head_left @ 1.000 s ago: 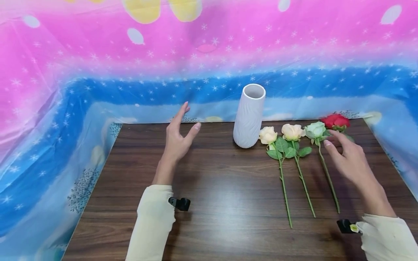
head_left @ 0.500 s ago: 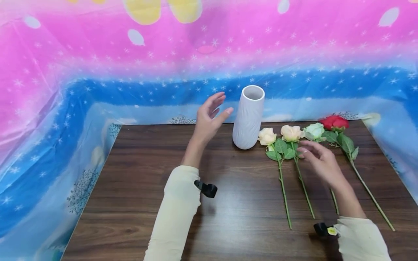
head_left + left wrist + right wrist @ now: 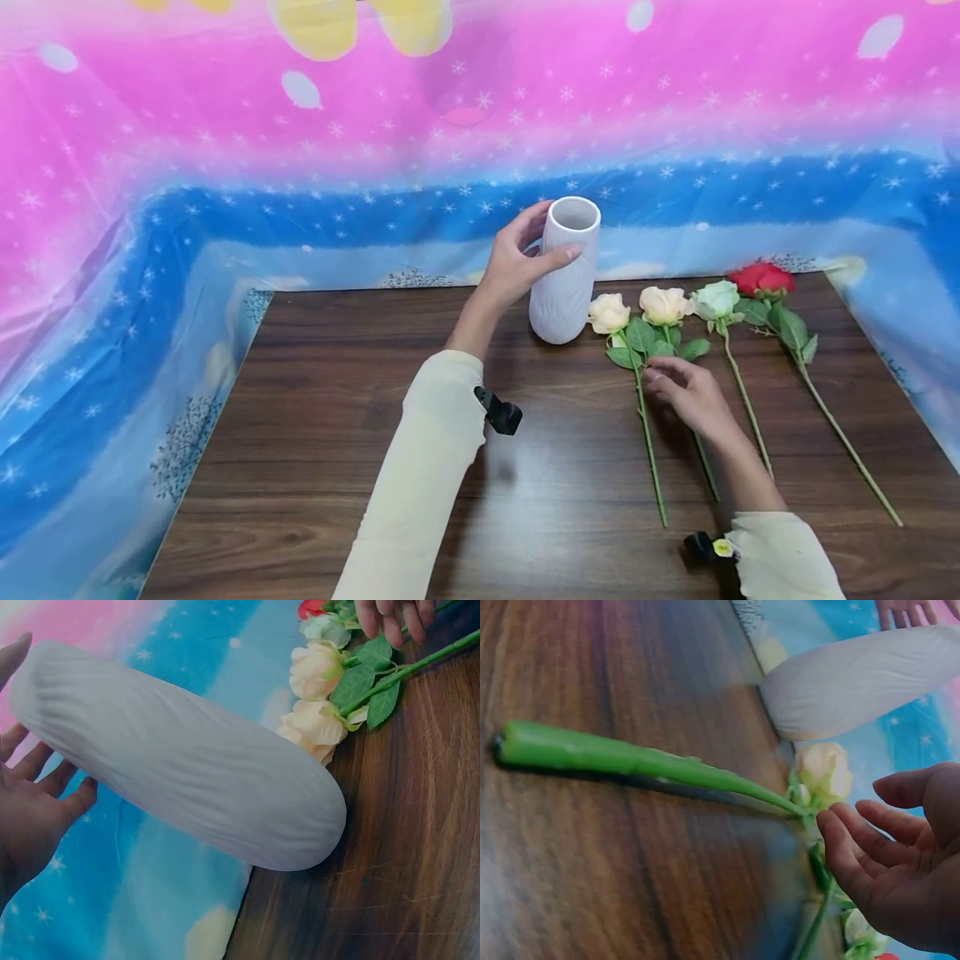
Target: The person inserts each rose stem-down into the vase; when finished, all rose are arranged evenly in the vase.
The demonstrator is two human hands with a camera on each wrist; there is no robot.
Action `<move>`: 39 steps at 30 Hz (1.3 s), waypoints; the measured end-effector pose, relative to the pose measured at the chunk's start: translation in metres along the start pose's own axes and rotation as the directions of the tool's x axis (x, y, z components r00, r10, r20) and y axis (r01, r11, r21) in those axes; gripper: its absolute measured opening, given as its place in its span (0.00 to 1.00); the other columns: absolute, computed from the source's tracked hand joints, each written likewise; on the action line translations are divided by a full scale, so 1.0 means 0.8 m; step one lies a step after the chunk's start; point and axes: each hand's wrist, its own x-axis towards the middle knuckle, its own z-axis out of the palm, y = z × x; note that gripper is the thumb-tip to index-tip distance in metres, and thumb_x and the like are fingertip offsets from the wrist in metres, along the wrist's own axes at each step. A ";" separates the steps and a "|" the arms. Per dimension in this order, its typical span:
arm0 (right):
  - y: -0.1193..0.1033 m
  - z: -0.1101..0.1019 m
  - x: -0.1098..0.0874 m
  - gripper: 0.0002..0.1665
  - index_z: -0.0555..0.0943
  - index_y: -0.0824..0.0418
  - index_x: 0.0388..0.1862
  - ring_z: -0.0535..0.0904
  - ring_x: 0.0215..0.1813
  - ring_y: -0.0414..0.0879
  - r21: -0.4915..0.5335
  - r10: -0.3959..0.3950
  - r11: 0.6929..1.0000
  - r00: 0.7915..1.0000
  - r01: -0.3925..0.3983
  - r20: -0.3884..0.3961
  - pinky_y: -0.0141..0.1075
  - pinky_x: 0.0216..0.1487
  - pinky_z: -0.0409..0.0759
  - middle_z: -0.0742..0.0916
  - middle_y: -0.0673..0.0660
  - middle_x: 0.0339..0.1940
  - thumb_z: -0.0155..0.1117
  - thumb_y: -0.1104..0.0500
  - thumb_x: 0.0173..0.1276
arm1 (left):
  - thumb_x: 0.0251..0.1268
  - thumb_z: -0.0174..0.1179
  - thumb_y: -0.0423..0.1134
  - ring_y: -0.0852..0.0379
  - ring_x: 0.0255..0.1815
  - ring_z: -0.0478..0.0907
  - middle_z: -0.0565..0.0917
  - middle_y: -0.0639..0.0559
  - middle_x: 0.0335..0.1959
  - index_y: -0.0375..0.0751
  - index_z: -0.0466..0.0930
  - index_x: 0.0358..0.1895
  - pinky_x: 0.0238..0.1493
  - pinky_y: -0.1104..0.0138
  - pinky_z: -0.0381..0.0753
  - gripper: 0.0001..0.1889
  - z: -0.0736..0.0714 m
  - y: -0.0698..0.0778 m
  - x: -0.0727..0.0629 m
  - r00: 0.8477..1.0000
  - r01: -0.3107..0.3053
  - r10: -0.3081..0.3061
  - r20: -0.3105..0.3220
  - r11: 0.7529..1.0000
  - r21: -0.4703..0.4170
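Note:
A white ribbed vase [image 3: 564,292] stands upright near the table's back edge. My left hand [image 3: 516,262] is around its upper part, thumb across the front and fingers at the far side; the left wrist view shows the fingers fairly straight beside the wall. Firm contact cannot be told. Right of the vase lies a cream rose [image 3: 609,314] with a green stem. My right hand [image 3: 693,400] hovers by that stem just below the leaves, fingers loosely bent, nothing pinched. A second, peach rose [image 3: 663,306] lies beside it, its stem partly hidden by this hand.
Farther right on the dark wooden table [image 3: 315,433] lie a pale green rose [image 3: 716,300] and a red rose [image 3: 762,279], stems pointing toward me. A pink and blue patterned cloth [image 3: 360,142] hangs behind and beside the table.
My left hand has moved right, from beside the vase to around its upper part. The right hand has moved left from the green and red roses to the cream rose's stem.

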 end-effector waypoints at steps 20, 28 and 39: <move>0.009 0.023 0.019 0.18 0.87 0.66 0.42 0.81 0.34 0.44 -0.409 0.094 0.904 0.991 -0.123 -0.090 0.33 0.36 0.74 0.91 0.58 0.32 0.70 0.51 0.65 | 0.59 0.73 0.37 0.50 0.61 0.80 0.81 0.44 0.62 0.41 0.71 0.72 0.58 0.57 0.82 0.36 -0.005 0.008 0.023 0.999 -0.010 0.007 0.042 0.998 0.057; 0.012 0.016 0.023 0.15 0.85 0.70 0.39 0.80 0.23 0.35 -0.280 0.184 0.942 0.982 -0.187 -0.037 0.30 0.30 0.79 0.89 0.52 0.26 0.69 0.56 0.66 | 0.57 0.75 0.37 0.49 0.60 0.80 0.81 0.45 0.62 0.42 0.71 0.72 0.59 0.59 0.81 0.38 0.000 0.004 0.027 0.999 -0.005 0.002 0.050 0.998 0.067; 0.019 -0.004 0.026 0.28 0.73 0.76 0.62 0.78 0.30 0.35 0.010 0.233 0.972 0.961 -0.237 0.148 0.31 0.34 0.82 0.87 0.39 0.31 0.62 0.57 0.73 | 0.57 0.75 0.36 0.50 0.59 0.81 0.82 0.44 0.60 0.42 0.73 0.69 0.59 0.61 0.81 0.35 0.003 0.002 0.030 0.999 -0.016 0.014 0.040 0.999 0.052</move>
